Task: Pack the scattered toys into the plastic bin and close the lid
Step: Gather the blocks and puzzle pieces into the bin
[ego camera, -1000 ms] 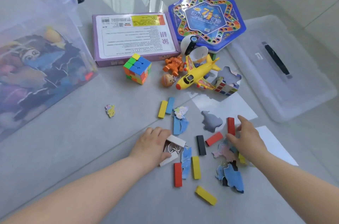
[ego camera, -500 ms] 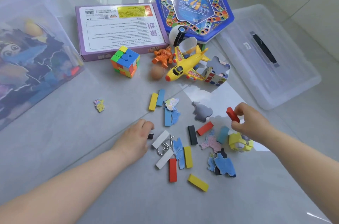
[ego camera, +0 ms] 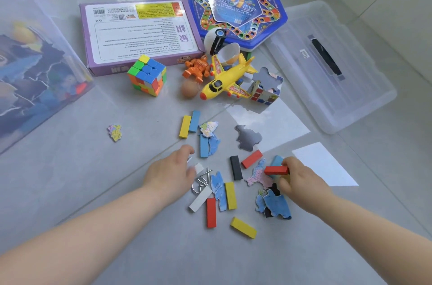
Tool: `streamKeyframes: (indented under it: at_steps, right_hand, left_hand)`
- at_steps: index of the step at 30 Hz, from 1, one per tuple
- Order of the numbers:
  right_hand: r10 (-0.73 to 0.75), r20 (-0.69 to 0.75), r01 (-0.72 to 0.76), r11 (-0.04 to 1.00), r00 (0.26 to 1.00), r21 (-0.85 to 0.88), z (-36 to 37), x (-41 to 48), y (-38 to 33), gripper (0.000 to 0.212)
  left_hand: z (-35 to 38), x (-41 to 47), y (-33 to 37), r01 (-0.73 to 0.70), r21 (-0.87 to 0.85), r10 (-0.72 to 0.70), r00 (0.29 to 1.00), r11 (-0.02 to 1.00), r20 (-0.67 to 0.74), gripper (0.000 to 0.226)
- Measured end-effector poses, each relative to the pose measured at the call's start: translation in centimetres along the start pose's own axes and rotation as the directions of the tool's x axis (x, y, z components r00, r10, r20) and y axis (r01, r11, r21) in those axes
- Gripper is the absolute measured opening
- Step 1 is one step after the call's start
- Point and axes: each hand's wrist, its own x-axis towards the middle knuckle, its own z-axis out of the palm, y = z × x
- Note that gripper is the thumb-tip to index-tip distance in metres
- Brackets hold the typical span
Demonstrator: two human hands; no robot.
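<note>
Right hand (ego camera: 301, 182) pinches red block (ego camera: 275, 170) beside map puzzle pieces (ego camera: 257, 176). Left hand (ego camera: 170, 175) fingers at white block (ego camera: 199, 168); grip can't be told.

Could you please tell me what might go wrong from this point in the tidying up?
1. The right hand pinches a red block; gathering more pieces with it held may drop it.
2. The small puzzle piece lies apart from the pile and could be overlooked.
3. The wire puzzle by the left hand may snag on blocks.
</note>
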Motion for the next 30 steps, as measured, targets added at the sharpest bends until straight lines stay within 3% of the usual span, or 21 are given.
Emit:
streamKeyframes:
  at_steps: [3,7,15,19,21,23,26,28,30]
  right_hand:
    - [-0.048,-0.053,0.034,0.972,0.997,-0.231,0.7,0.1,0.3,0.043]
    - [-0.111,-0.054,0.088,0.943,0.992,-0.321,0.8,0.6,0.6,0.039]
    - [-0.054,-0.058,0.051,0.997,0.997,-0.056,-0.8,0.5,0.4,0.026]
    - [-0.077,-0.051,0.082,0.992,0.996,0.092,-1.2,-0.5,-1.0,0.011]
    - [-0.111,-0.087,0.125,0.976,0.990,0.178,-1.7,-0.9,-2.5,0.011]
    - [-0.168,-0.121,0.193,0.953,0.978,0.233,-2.3,-1.4,-4.7,0.010]
    - [-0.286,-0.175,0.323,0.913,0.942,0.250,-3.8,-1.8,-8.7,0.008]
    - [-0.384,-0.201,0.424,0.876,0.901,0.229,-5.1,-1.8,-12.1,0.011]
    - [-0.476,-0.259,0.530,0.823,0.840,0.206,-6.6,-1.7,-16.1,0.012]
  left_hand:
    - [0.6,-0.1,0.8,-0.044,0.209,0.023,0.994,0.977,0.104,0.052]
    - [0.9,0.7,1.1,-0.034,0.259,0.006,0.994,0.965,0.108,0.050]
    - [0.4,0.2,0.4,-0.144,0.466,0.088,0.986,0.873,0.139,0.028]
    - [-1.4,-0.7,-2.3,-0.079,0.295,0.052,0.994,0.952,0.098,0.025]
    - [-3.5,-1.5,-3.8,-0.071,0.137,0.066,0.997,0.988,0.040,0.011]
    - [-6.0,-2.6,-5.1,-0.117,0.019,0.117,0.991,0.993,-0.058,0.013]
    - [-10.8,-4.8,-6.9,-0.221,-0.050,0.198,0.937,0.974,-0.288,0.013]
    - [-14.4,-6.3,-8.3,-0.262,-0.027,0.207,0.819,0.965,-0.535,0.016]
    - [-18.2,-7.6,-9.8,-0.219,0.049,0.180,0.629,0.975,-0.756,0.017]
